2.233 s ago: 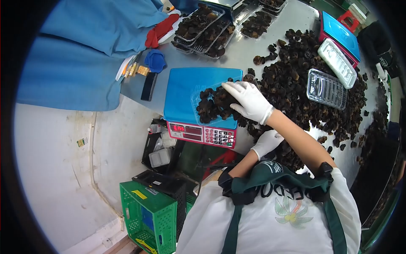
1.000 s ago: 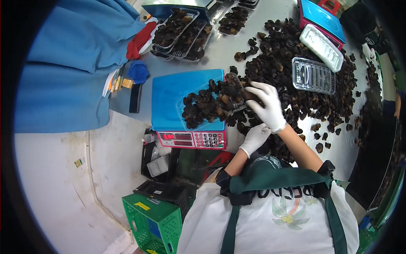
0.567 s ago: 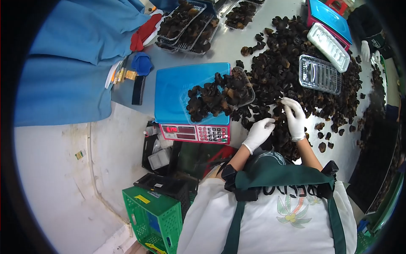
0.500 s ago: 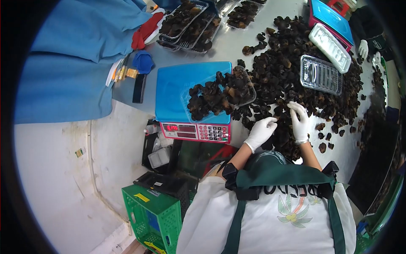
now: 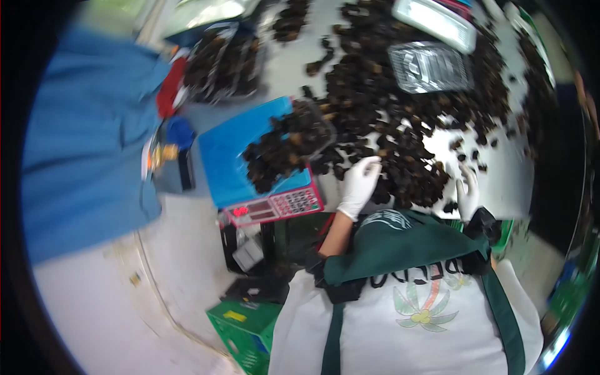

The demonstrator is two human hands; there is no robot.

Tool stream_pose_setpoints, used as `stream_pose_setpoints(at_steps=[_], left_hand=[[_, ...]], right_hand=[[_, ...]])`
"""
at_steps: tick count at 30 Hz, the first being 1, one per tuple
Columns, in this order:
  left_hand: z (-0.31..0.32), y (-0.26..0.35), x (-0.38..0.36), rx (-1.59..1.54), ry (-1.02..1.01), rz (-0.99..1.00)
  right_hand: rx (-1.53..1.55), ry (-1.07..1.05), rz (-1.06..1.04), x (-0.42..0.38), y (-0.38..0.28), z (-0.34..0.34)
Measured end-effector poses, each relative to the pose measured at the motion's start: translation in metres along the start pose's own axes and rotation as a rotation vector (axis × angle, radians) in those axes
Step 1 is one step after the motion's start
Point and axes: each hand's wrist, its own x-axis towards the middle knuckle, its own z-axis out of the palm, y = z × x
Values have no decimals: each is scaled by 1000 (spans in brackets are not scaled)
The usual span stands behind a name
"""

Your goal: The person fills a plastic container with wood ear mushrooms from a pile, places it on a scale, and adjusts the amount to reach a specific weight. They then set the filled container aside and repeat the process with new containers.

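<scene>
A blue cloth (image 5: pixel 81 144) lies at the far left of the worktop (image 5: pixel 284 65). Next comes the blue scale (image 5: pixel 250 162), carrying a clear tray heaped with dark mushrooms (image 5: pixel 281 147). Just right of it the gloved left hand (image 5: pixel 359 184) rests at the near edge of the loose mushroom pile (image 5: pixel 387 119) — fingers curled loosely, though blur hides whether its grip holds a piece. Beyond the pile, the right hand (image 5: pixel 467 192) hangs spread wide at the worktop's edge, holding nothing. An empty clear tray (image 5: pixel 428 67) sits on the pile's far side.
</scene>
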Motion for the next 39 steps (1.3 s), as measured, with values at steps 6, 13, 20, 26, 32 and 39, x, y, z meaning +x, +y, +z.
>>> stream_pose_setpoints(at_steps=[6, 13, 20, 26, 32, 39], left_hand=[[6, 7, -12, 69, -7, -86], [25, 30, -26, 1010, -184, 23], [50, 28, -23, 1049, -359, -145], [64, 41, -7, 948, -160, 77], [107, 88, 95, 884, -111, 629], [134, 61, 169, 902, -106, 776]], right_hand=[[-57, -38, 149, -46, 19, -33], [-237, -242, 217, -38, -37, -9], [-106, -255, 155, -18, -51, 15], [-150, -425, -75, 8, -45, 20], [-76, -594, -77, 23, -41, 11], [-60, -560, -50, 22, -47, 5]])
